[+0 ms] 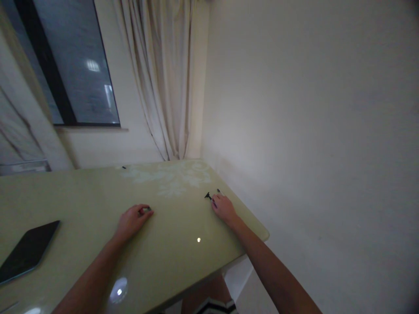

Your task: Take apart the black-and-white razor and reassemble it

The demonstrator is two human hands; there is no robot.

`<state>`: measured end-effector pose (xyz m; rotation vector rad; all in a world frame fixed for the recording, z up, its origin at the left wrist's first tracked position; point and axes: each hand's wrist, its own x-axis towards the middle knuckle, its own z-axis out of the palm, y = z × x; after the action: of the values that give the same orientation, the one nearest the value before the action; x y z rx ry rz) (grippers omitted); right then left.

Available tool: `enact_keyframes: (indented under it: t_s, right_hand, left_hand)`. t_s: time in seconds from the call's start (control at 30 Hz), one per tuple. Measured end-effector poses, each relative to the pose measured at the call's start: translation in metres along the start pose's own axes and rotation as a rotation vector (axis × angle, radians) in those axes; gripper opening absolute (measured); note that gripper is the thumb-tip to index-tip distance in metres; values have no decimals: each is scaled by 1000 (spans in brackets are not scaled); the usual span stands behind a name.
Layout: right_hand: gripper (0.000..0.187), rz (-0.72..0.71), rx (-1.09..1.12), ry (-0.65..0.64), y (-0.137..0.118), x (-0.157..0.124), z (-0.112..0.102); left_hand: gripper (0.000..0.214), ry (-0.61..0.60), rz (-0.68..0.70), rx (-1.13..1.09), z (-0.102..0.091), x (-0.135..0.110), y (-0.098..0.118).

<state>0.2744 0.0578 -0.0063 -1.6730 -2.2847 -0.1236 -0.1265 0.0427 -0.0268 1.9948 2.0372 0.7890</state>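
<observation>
- Showing a person at a glossy pale-green table, as an onlooker beside them is seeing it, with both bare forearms reaching out over the top.
- The right hand is resting palm-down near the table's far right edge, its fingertips pointing away from the person and slightly leftward.
- The small black piece is lying flat on the tabletop, just beyond and to the left of those fingertips, which are touching or all but touching its near end.
- Its long axis is running roughly left to right, across the line of the fingers. A stubby end is pointing left toward the table's middle, and finer shape is too small to make out.
- Whether the right fingers are pinching this piece or only brushing it cannot be told from here.
- A tiny second piece is lying just beyond the right hand, near the small black piece but apart from it.
- The left hand is lying knuckles-up near the table's middle, thumb and fingers drawn into a narrow pinch around a small grey piece that is showing at their tips, down at the surface.
- The right hand is by far the nearer to the small black piece, while the left hand is sitting well apart, to its left and closer to the person.
- A dark tablet is lying flat at the table's left, and a curtain is hanging in the corner behind, beside a window.
</observation>
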Motion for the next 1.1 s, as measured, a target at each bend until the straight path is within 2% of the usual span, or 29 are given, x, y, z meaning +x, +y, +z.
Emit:
enact_keyframes:
  t_s: [0.1,0.23,0.37,0.43,0.5,0.57,0.63,0.7,0.8,0.87,0.93,1.03,1.1]
  right_hand:
    - [14,-36,142,57,-40,10,0]
    - [13,3,349,127,-118,31,12]
    - [15,95,415,82,-187,43,36]
    - [18,99,421,64,-208,43,48]
    - [21,85,433,49,-217,42,55]
    - [22,81,461,42,-210,43,54]
    - [23,106,474,48,-186,46,44]
    - [20,150,412,89,-149,48,29]
    - [19,258,193,171,-80,41,10]
    - [25,348,54,220,-38,30,3]
    - [29,413,5,219,-7,17,3]
    - [25,431,66,192,14,8,9]
    - [26,413,123,174,10,11,14]
  left_hand:
    - [49,-34,10,-6,-6,-5,-4]
    - [47,-79,30,3,-12,-13,5]
    - [47,-120,163,-30,-13,-18,5]
    - [47,-118,198,-43,-12,-19,2]
    - [47,-110,209,-59,-11,-19,0]
    - [47,-105,214,-72,-11,-17,-1]
    - [48,-105,214,-75,-11,-16,-1]
    - [49,-109,210,-67,-11,-15,-1]
    - [50,-111,208,-56,-9,-13,-3]
    - [50,-111,202,-53,-8,-12,-3]
    - [51,-115,181,-52,-8,-12,-1]
    - [50,-121,144,-50,-10,-13,2]
    - [51,-123,134,-49,-11,-14,3]
